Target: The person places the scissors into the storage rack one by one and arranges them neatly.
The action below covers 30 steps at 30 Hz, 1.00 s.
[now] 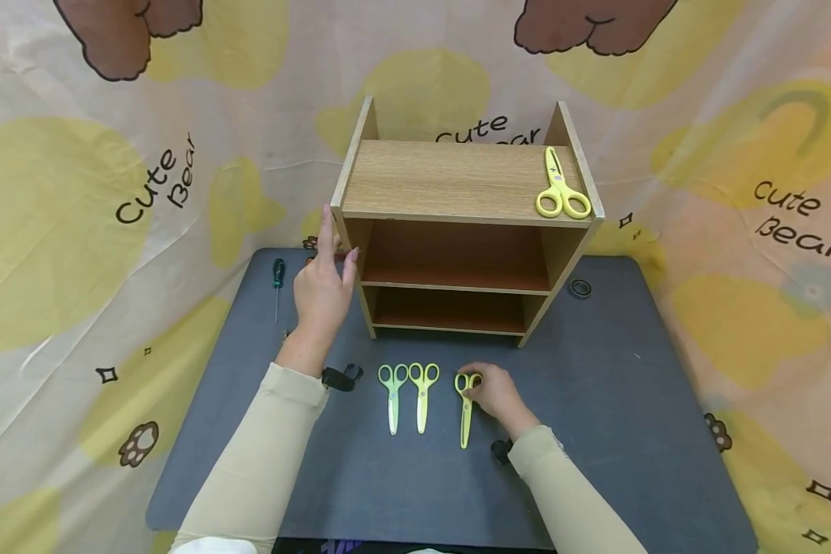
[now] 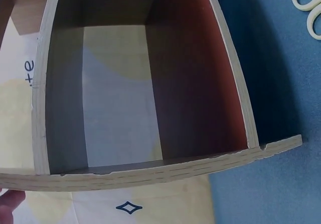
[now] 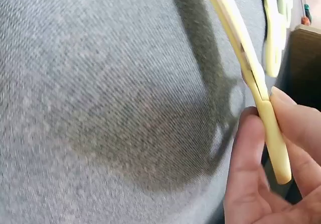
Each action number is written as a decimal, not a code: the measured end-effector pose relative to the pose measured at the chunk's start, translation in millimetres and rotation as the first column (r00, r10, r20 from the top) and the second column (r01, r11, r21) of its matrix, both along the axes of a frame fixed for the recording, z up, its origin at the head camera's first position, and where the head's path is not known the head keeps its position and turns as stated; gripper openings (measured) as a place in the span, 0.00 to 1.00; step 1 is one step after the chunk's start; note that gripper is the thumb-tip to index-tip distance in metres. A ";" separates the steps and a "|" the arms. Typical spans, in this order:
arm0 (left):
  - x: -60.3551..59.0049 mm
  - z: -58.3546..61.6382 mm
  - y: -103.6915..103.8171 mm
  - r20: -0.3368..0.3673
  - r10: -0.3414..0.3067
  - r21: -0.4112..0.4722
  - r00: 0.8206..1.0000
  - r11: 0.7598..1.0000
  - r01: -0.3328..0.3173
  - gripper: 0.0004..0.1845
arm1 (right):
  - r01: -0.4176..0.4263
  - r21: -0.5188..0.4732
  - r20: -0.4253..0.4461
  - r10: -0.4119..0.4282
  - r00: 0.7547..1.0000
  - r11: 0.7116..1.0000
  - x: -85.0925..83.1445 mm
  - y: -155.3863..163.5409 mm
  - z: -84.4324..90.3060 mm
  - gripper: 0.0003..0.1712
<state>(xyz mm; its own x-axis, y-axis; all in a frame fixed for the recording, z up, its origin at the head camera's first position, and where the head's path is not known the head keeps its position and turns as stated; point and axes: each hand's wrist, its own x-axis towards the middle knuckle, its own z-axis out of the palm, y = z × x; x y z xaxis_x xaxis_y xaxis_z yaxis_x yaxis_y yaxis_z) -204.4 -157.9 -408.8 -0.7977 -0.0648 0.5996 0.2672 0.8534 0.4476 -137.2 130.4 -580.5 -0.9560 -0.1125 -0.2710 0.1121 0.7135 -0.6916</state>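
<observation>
Cream-sleeved forearms are seen entering from the bottom edge of the head view. By the right hand (image 1: 498, 394), the handle end of a yellow-green plastic pair of scissors (image 1: 465, 408) is pinched where it lies on the dark grey table mat (image 1: 595, 400); in the right wrist view the handle (image 3: 273, 128) is held between thumb and fingers (image 3: 246, 174), slightly raised off the mat. Two more yellow-green scissors (image 1: 408, 396) are laid side by side just left of it, blades pointing toward the person.

The left hand (image 1: 322, 288) is held upright at the left front edge of a small wooden three-tier shelf unit (image 1: 457, 231), fingers straight and close together; whether the wood is touched cannot be told. A fourth yellow pair of scissors (image 1: 561, 188) is lying on the shelf's top board, right side. A green-handled screwdriver (image 1: 277, 286) is lying on the mat left of the left hand.
</observation>
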 end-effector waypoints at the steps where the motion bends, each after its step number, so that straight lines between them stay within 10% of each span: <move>1: 0.0 -0.4 -0.1 -0.002 0.003 -0.002 1.000 1.000 -0.003 0.39 | 0.000 -0.003 -0.003 0.000 1.000 1.000 0.0 0.6 1.0 0.21; 10: -0.8 -0.5 1.1 -0.030 -0.002 -0.017 1.000 1.000 0.001 0.38 | 0.013 0.115 -0.092 -0.003 0.996 0.993 4.2 5.8 19.1 0.15; 20: 1.8 -2.9 0.3 -0.055 0.002 -0.021 0.999 1.000 -0.003 0.37 | -0.006 -0.108 -0.053 0.000 0.999 0.994 7.6 11.8 42.5 0.17; 30: -0.9 -4.4 0.2 -0.085 -0.004 -0.025 0.996 1.000 0.002 0.37 | -0.062 -0.046 -0.344 0.043 0.938 0.997 8.1 12.6 65.1 0.19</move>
